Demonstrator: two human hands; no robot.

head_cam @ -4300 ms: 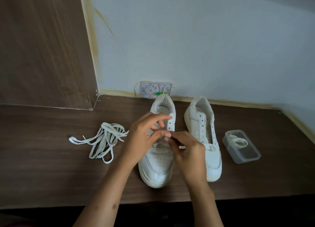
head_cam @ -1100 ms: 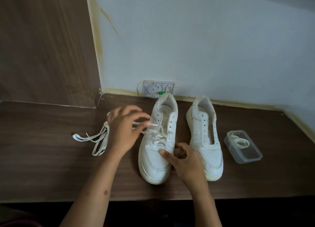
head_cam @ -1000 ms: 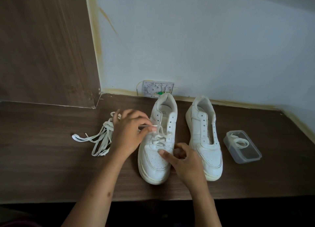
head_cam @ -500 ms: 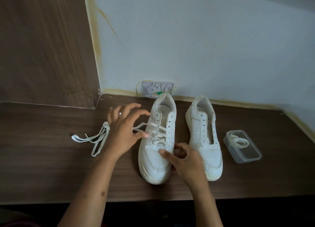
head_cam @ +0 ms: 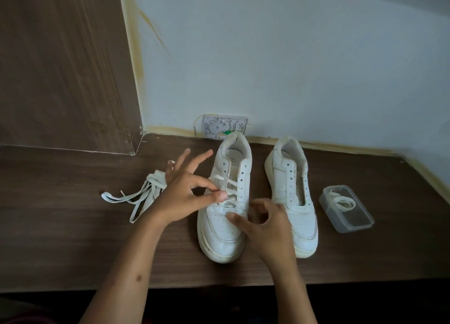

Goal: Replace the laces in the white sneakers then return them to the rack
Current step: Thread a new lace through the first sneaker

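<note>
Head view: two white sneakers stand side by side on a dark wood-grain shelf (head_cam: 60, 238), toes toward the bottom of the frame and heels near the pale wall (head_cam: 292, 56) at the back. The left sneaker (head_cam: 224, 228), at the centre of the frame, has a white lace (head_cam: 231, 189) threaded across its lower eyelets, with the upper eyelets bare. The left hand (head_cam: 180, 194) sits just left of that shoe's lacing; its thumb and forefinger are pressed together on the lace at the shoe's left edge, while the other three fingers fan out straight toward the upper part of the frame. The right hand (head_cam: 265, 224) lies in the lower centre, between the two shoes and over the left sneaker's toe box; its thumb tip touches the leather just below the lowest lace bar, and the fingers are curled loosely over the gap (whether they grip anything I cannot tell). The right sneaker (head_cam: 292, 197), right of centre, shows open eyelets with no lace across them. A loose bundle of white laces (head_cam: 143, 194) lies on the shelf left of centre, partly behind the left hand. At the right, a clear plastic container (head_cam: 350, 219) holds a coiled lace (head_cam: 341, 200). A small wall socket plate (head_cam: 224, 126) sits at the wall base behind the left sneaker's heel.
</note>
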